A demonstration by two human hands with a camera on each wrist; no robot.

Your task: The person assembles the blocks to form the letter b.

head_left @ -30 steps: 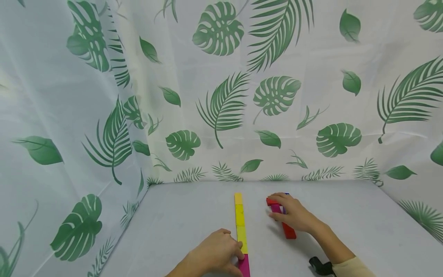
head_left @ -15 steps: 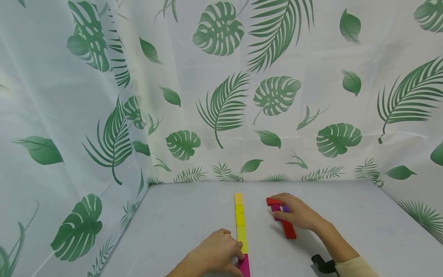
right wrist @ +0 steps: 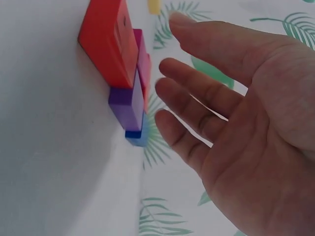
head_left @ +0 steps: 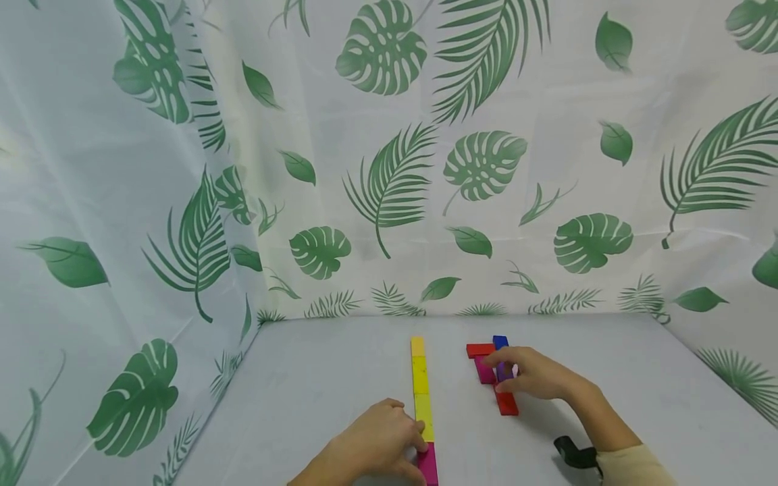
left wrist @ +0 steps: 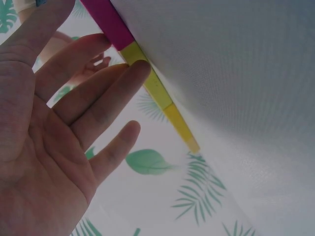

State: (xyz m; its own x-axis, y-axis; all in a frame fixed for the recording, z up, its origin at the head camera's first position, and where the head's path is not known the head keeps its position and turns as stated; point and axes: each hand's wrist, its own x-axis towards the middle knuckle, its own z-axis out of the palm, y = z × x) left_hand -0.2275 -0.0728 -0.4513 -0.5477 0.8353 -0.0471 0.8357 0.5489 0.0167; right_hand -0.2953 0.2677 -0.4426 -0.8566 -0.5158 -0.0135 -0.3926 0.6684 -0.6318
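Left hand flat, right hand loosely spread.

Matt woven cloth on table, fine weave visible up close. Backdrop curtain thin, slightly sheeny fabric, printed leaves. Yellow blocks, red block, purple block: smooth, matt-to-satin, painted wood or plastic, unclear which.

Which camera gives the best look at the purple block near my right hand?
The right wrist view: the purple block shows unobstructed, lying against the red block. In the head view the right hand covers most of it. The left wrist view does not show it.
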